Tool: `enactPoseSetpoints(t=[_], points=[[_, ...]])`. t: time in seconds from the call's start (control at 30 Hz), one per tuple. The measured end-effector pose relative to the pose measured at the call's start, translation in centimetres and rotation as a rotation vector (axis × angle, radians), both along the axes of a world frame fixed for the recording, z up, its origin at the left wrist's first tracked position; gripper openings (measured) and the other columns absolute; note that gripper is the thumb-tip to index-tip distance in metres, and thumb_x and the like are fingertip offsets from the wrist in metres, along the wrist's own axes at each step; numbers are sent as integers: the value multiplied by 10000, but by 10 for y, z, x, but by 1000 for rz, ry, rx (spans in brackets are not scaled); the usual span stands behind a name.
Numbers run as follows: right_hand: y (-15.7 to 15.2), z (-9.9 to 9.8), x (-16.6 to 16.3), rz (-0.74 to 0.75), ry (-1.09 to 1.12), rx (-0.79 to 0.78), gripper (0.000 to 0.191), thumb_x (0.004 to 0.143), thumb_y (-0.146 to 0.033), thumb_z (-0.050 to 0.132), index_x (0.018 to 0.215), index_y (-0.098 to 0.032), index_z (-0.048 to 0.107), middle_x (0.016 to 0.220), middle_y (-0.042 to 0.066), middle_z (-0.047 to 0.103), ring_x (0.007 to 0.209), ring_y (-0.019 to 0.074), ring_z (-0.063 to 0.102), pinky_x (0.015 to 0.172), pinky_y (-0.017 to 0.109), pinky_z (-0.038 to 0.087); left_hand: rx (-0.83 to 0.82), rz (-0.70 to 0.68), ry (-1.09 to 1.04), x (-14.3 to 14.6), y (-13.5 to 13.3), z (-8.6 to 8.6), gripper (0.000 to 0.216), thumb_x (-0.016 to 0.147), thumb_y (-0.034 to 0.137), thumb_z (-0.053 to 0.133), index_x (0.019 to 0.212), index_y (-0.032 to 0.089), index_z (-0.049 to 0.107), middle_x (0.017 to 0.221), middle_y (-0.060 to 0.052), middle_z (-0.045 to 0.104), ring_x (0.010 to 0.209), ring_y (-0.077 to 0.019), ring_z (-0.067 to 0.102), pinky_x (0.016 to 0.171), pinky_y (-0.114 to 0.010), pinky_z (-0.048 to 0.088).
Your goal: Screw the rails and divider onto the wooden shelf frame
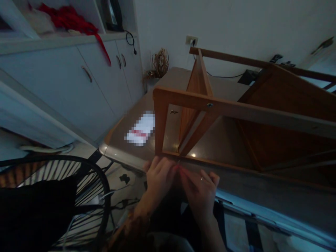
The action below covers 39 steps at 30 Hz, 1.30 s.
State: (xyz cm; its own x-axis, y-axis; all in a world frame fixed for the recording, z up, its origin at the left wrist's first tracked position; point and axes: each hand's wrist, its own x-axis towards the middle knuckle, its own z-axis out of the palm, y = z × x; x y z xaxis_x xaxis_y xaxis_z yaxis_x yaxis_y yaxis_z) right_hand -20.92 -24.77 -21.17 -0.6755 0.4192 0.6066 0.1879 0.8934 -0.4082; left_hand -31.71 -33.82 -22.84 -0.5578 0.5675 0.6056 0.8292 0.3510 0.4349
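Just in front of a wooden shelf unit (183, 96) that lies on the table, both hands come together at its near lower rail. My left hand (160, 174) is closed, with thumb and index finger pinched close to the rail. From the right, the fingertips of my right hand (201, 185), which wears a ring, pinch at the same spot. Whatever is between the fingertips is too small and dark to make out. A metal fastener (209, 105) sits in the upper rail. Several small brass-coloured screws (173, 112) lie on the tabletop behind the frame.
A white paper (141, 128), pixelated, lies on the table (119, 140) left of the frame. A black corded chair (105, 196) stands at lower left. White cabinets (63, 80) line the left wall, and dried plants (160, 63) stand behind the table.
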Motion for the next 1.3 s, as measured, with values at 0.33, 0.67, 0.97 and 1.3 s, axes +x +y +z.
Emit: enactPoseSetpoints(t=[0.33,0.67,0.97,1.3], points=[[1,-10,-5,-104,-141,55,160,942,-247,548,997,-222,696,680,-17,696,640,169,542,740,374,265,-220,-1,-114,-7,5,0,173,952,282,479,834,218,588,852,-10,669,858,-219,467,729,-355,331],[0,-10,-11,-67,-95,17,240,983,-274,474,955,-202,702,675,-18,693,635,149,554,745,355,255,-296,-92,-135,-13,6,5,227,954,319,477,781,201,566,835,-12,622,868,-201,459,760,-325,364],[2,-8,-11,-32,-107,-19,257,986,-286,460,955,-204,702,648,-23,678,622,145,534,740,352,240,-239,-56,-52,-11,2,3,231,951,302,485,765,205,581,754,-9,603,817,-192,470,734,-318,346],[3,-7,-12,-23,-158,-43,246,970,-269,462,952,-216,702,645,-9,673,640,148,542,737,353,230,-229,-37,-70,-12,2,0,257,948,319,494,732,204,572,724,-5,599,787,-185,480,713,-312,336]])
